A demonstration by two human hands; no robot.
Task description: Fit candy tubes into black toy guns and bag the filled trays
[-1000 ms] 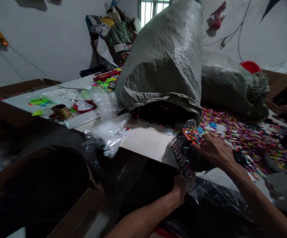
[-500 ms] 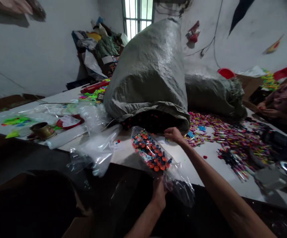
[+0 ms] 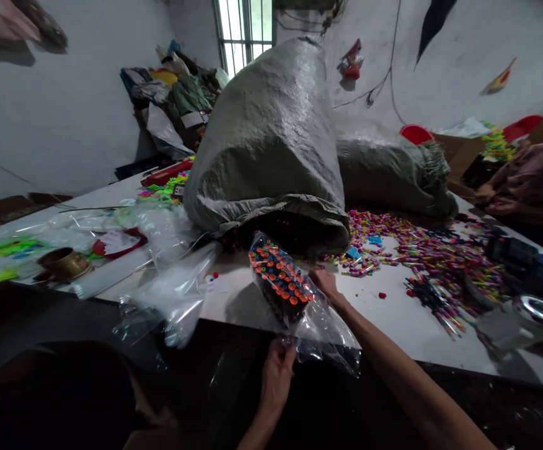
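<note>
A clear plastic bag (image 3: 294, 300) packed with small dark pieces with orange, red and blue tips lies over the near edge of the white table (image 3: 393, 319). My left hand (image 3: 277, 375) grips the bag's lower end just below the table edge. My right hand (image 3: 325, 284) rests against the bag's right side on the tabletop. Behind the bag a big grey woven sack (image 3: 271, 144) lies with its open mouth toward me, more dark pieces showing inside.
Many colourful small pieces (image 3: 421, 250) are scattered on the table's right half. A second grey sack (image 3: 393, 169) lies behind. Loose clear bags (image 3: 177, 294), a tape roll (image 3: 62, 262) and neon bits sit left. Another person (image 3: 528, 181) works at the far right.
The filled bag has swung up from beside the scattered pieces to lie across the table edge. My right hand drew back from the sack's mouth to the bag's side. The camera tilted up and right.
</note>
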